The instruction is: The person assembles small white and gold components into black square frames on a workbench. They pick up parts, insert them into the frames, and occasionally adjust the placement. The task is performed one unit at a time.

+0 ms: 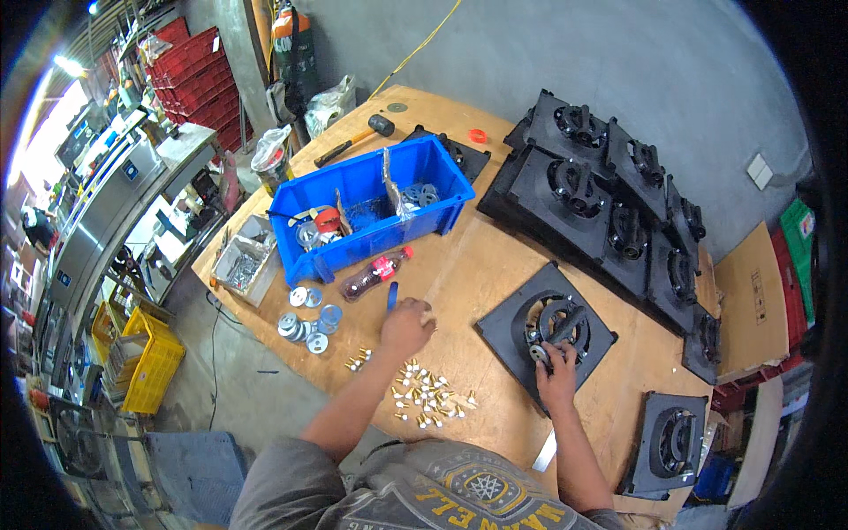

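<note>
Burner unit (556, 311) rests at 4 o'clock on the surface (450, 291). Right hand (556, 378): fingers pinching metal disc (537, 352) against it. Left hand (408, 328): fingers curled; hold cannot be determined. Judged status: unit unfinished; brass fittings (428, 395), 6 o'clock, unfitted.

Table (446, 287) is smooth wood with slight sheen, burner (549, 311) looks like matt metal, fittings (428, 393) shiny brassy metal, discs (316, 343) smooth metal, bin (389, 243) and bottle (375, 274) glossy plastic, shirt (433, 490) matt cloth.
</note>
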`<act>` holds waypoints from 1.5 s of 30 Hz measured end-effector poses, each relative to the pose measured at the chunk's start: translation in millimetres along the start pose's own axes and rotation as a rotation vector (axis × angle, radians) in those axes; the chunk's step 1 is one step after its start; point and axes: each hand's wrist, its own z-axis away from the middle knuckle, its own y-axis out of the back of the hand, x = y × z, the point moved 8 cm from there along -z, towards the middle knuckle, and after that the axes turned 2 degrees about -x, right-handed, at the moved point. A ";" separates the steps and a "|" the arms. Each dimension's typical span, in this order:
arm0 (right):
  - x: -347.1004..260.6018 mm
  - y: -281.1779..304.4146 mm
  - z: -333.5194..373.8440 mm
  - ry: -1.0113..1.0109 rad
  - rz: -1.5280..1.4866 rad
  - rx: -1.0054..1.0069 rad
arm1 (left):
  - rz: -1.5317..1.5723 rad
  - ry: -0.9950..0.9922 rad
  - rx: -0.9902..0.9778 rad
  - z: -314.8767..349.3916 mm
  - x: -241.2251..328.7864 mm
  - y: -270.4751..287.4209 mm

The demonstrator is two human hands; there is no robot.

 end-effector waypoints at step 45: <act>34.6 -24.1 10.6 -0.089 -0.213 0.104 | 0.395 0.133 0.116 -127.9 -26.6 192.4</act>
